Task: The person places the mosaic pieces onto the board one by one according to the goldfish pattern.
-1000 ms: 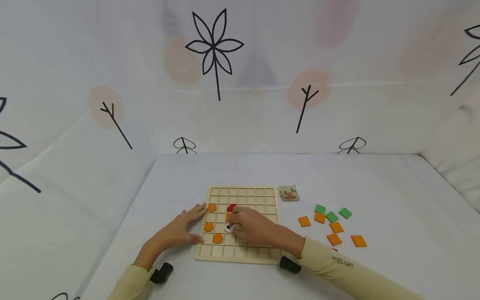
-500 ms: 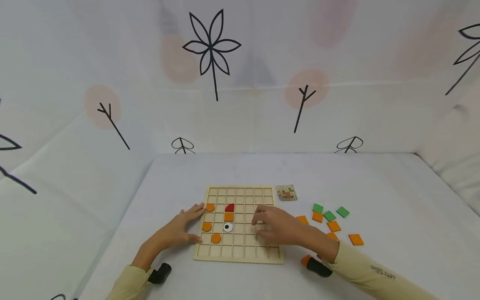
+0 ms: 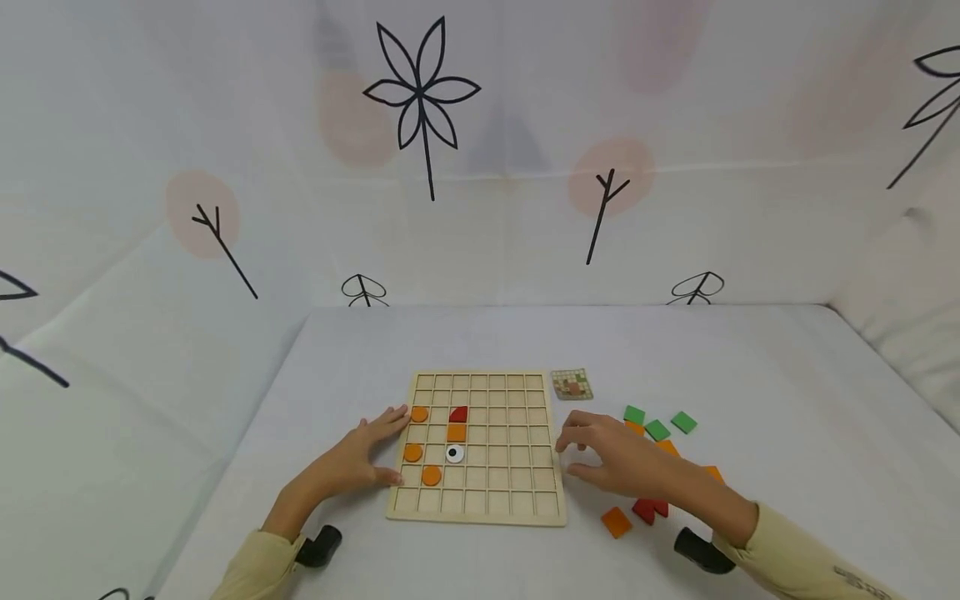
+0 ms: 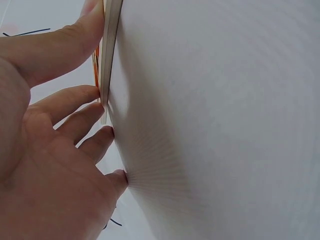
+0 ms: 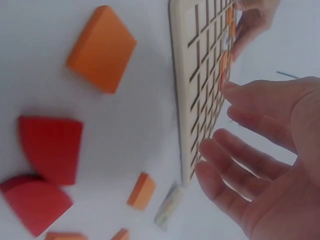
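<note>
Head view: pale grid board (image 3: 517, 475) lies flat on the white table (image 3: 360, 350), partly filled. Six pieces sit in cells, all towards the left: three orange discs (image 3: 431, 475), one red quarter-round (image 3: 458, 414), an orange square (image 3: 456, 432) below it, then a white disc (image 3: 454, 454) with a black dot. Most cells bare. Off board to the right, unplaced: three green squares (image 3: 683, 422), several loose orange squares (image 3: 617, 522), two loose red pieces (image 3: 643, 511); some partly behind the arm, so no full count. My read: roughly mid-way, these are what's left. Left hand (image 3: 348, 462) spread wide at the board's left edge, holding nothing. Right hand (image 3: 618, 454) just beside the right edge, thumb apart from bent fingers, moderate gap, no piece seen in it. Small card (image 3: 572, 384) beside the far right corner: grid print with coloured blocks, no words readable. Right sleeve (image 3: 787, 546) has dark lettering, cut off, illegible; no brand seen. Left wrist: thumb and fingertips against the board's edge, nothing gripped. Right wrist: fingers loosely bent, nothing between; the two red pieces touch each other, one orange square apart from them.
</note>
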### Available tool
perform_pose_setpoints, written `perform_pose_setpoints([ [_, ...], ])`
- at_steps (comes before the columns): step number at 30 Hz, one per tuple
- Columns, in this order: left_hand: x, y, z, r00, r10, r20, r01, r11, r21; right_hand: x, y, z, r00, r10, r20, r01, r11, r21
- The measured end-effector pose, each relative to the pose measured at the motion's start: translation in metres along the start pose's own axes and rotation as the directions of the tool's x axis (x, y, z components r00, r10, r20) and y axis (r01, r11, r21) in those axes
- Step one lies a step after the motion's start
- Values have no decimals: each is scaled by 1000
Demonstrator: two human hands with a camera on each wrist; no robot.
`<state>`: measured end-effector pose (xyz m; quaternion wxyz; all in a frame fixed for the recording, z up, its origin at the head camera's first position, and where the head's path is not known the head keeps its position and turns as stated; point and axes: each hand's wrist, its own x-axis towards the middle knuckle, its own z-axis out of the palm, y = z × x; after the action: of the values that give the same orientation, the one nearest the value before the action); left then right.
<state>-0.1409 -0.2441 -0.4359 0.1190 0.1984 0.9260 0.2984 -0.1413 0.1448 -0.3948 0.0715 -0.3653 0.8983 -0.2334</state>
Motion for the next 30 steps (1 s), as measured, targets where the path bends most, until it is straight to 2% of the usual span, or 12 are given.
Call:
perform_pose_setpoints([
  [4, 0, 1, 0, 1000, -10, -5, 10, 1000, -1, -14, 8, -4, 1000, 7, -1, -7, 1000, 4],
  [10, 0, 1, 0, 1000, -9, 0, 9, 1000, -10, -36, 13, -10, 998, 48, 36, -48, 999, -2],
  [19, -1, 2, 0, 1000, -24, -9, 24, 1000, 9, -66, 28, -5, 994, 62, 90, -70, 993, 90],
  [23, 0, 2, 1, 1000, -24, -9, 24, 1000, 11, -78, 31, 1, 993, 78, 87, -87, 991, 104],
  [30, 0, 1, 0, 1000, -16, -2, 16, 1000, 4, -86, 32, 7, 998, 47, 36, -50, 993, 103],
])
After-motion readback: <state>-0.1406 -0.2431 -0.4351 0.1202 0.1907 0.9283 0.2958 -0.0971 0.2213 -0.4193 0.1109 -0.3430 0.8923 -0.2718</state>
